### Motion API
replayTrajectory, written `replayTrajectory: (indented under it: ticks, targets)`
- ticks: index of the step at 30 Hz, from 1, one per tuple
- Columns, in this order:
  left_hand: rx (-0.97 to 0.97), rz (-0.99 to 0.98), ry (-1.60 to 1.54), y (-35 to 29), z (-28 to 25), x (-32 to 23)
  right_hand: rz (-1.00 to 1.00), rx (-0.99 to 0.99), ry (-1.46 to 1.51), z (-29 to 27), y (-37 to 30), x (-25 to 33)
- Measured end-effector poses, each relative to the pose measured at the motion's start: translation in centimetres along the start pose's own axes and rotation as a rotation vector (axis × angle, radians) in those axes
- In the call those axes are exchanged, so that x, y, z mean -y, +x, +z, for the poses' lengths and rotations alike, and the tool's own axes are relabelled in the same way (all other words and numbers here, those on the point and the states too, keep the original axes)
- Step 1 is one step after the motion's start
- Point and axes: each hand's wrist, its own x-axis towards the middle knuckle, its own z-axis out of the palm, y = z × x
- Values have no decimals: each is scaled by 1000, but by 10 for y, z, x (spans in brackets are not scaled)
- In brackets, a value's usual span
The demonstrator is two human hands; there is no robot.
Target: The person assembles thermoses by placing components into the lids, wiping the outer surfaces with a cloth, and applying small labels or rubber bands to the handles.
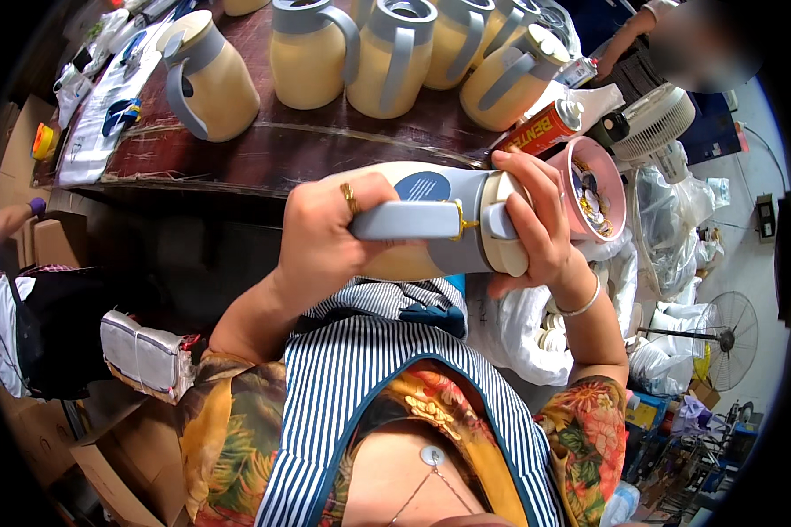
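Note:
A cream and grey vacuum jug (453,259) lies on its side between my hands, in front of the table edge. My left hand (330,220) is closed round its grey handle and body. At the other end my right hand (540,224) wraps round the cream lid (504,253), fingers over its top. A yellow tie (462,221) circles the handle near the lid. A round blue label (424,186) shows on the jug's body. The jug's underside is hidden behind my left hand.
Several similar jugs (308,57) stand on the dark red table (211,167). An orange-red spray can (545,125) and a pink bucket (620,189) of small parts are at the right. White bags, fans (728,338) and cartons (123,465) lie around; other people work nearby.

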Motion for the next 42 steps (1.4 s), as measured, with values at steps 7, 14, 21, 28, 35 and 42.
replayTrajectory:
  ticks: [7, 14, 21, 28, 35, 42]
  targets:
    - [-237, 289, 479, -11, 46, 32, 964, -33, 214, 40, -3, 21]
    - [-167, -66, 309, 9, 5, -4, 519, 21, 236, 25, 12, 14]
    - [-91, -23, 248, 10, -29, 22, 496, 171, 297, 26, 20, 19]
    - [292, -152, -165, 15, -43, 26, -427, 298, 117, 8, 58, 30]
    - [-661, -19, 273, -30, -12, 29, 400, 319, 230, 53, 119, -10]
    - [-1180, -37, 594, 8, -94, 116, 1156, 87, 302, 151, 168, -135]
